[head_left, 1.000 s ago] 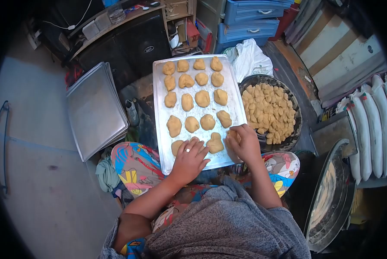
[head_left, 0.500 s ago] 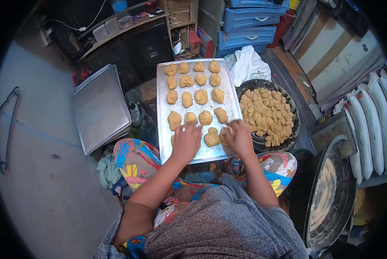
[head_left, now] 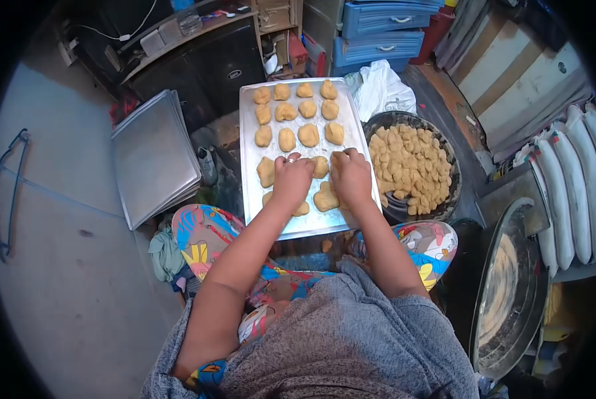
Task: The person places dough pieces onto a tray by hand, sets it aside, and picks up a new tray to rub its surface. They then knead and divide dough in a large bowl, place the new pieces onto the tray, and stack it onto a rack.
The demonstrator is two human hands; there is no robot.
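Observation:
Rows of tan dough balls (head_left: 308, 135) lie on a metal baking tray (head_left: 250, 219) in front of me. Over the second piece of the fourth row, my left hand (head_left: 293, 178) is closed with curled fingers, a ring on one of them; the piece is mostly hidden. My right hand (head_left: 352, 174) has its fingers curled around the row's rightmost dough ball, of which only a little shows. Between the hands sits another dough ball (head_left: 320, 167). Nearer to me, a lumpy dough piece (head_left: 326, 197) lies beside my right wrist.
A round black basin (head_left: 452, 189) heaped with dough pieces (head_left: 411, 159) stands right of the tray. Stacked empty trays (head_left: 155, 159) lean at the left. At the lower right a large floury basin (head_left: 504, 299) is tilted up. White bags (head_left: 567, 199) and blue drawers (head_left: 384, 46) stand farther off.
Both hands have moved forward from the nearest row to the fourth row. The right hand has left the nearest row's right piece. The whole view has shifted slightly.

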